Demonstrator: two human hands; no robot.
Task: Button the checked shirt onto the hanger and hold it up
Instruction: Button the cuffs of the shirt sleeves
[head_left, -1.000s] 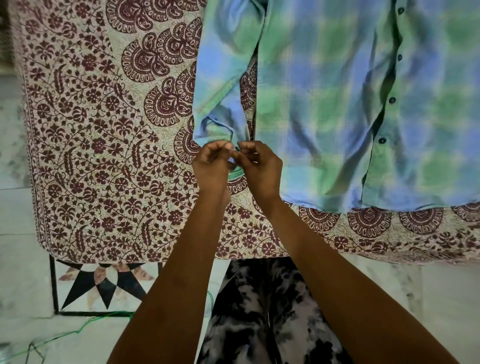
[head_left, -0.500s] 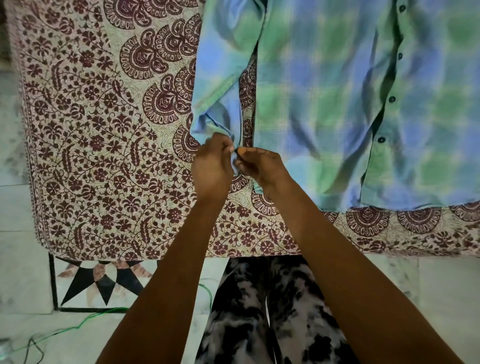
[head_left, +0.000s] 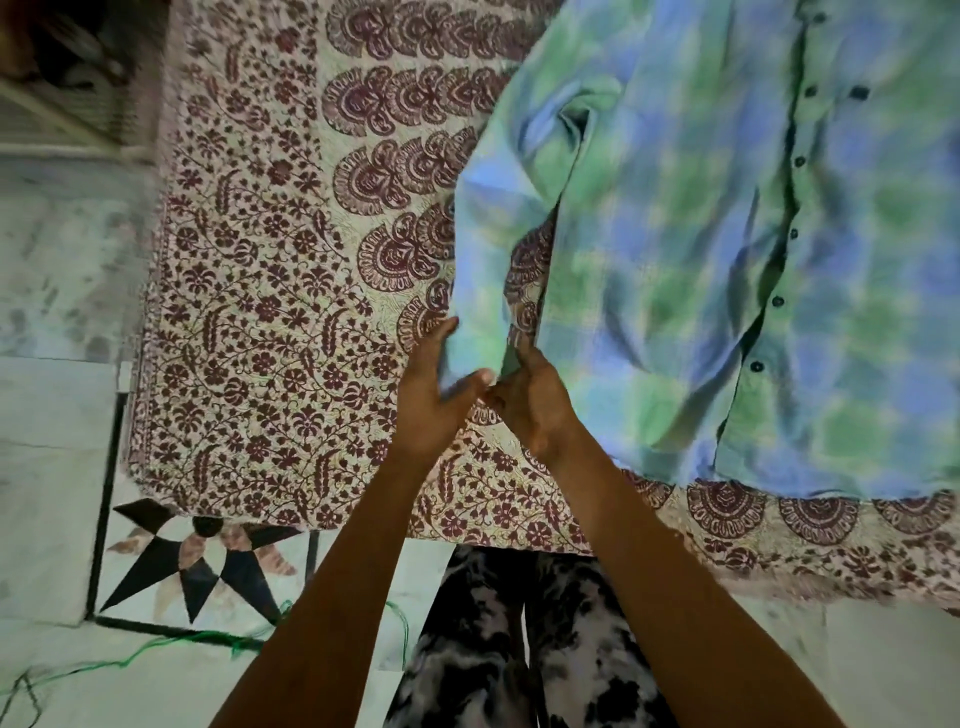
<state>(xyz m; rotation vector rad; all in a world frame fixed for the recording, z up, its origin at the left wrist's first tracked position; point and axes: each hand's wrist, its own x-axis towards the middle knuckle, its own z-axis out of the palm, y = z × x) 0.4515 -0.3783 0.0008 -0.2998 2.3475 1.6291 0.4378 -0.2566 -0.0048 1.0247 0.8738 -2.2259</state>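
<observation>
A blue and green checked shirt (head_left: 727, 249) lies spread on a bed covered with a maroon floral sheet (head_left: 270, 322). Its placket with several dark buttons (head_left: 777, 301) runs down the right side and looks closed. The left sleeve (head_left: 498, 249) hangs down toward me. My left hand (head_left: 436, 395) holds the sleeve's cuff from the left, thumb and fingers around the cloth edge. My right hand (head_left: 530, 400) pinches the cuff's other edge right beside it. No hanger shows in the head view.
The bed's front edge (head_left: 467, 535) runs across below my hands. A marble floor with a black star inlay (head_left: 197, 566) lies at lower left, with a green cord (head_left: 156, 644) across it. My patterned trousers (head_left: 519, 639) stand against the bed.
The view has swung right and closer. Both hands stay on the sleeve cuff, and the left hand has spread wider along the cuff's left edge.
</observation>
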